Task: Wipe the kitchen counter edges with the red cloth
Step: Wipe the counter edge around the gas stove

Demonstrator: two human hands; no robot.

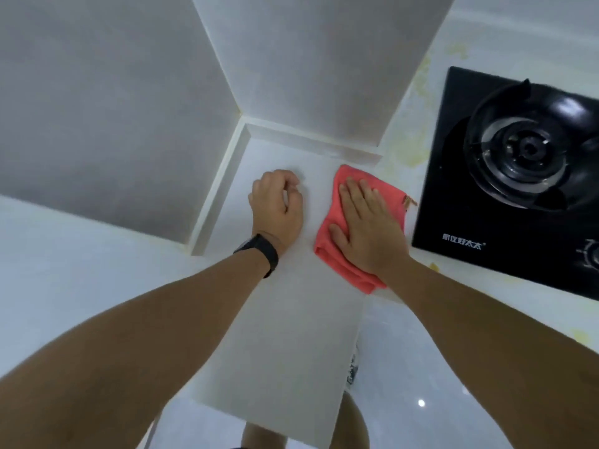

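Observation:
The red cloth (337, 247) lies folded on the white kitchen counter (285, 319), close to its right side. My right hand (363, 225) presses flat on the cloth with fingers spread, covering its middle. My left hand (277, 205) rests on the bare counter just left of the cloth, fingers curled into a loose fist with nothing in it. A black watch sits on my left wrist. The raised counter edges (214, 196) run along the left wall and along the back.
A black glass gas hob (470, 222) with a round burner (525, 147) lies right of the cloth. Grey tiled walls (113, 108) enclose the corner at left and back. The counter's front edge is near me, with glossy floor below.

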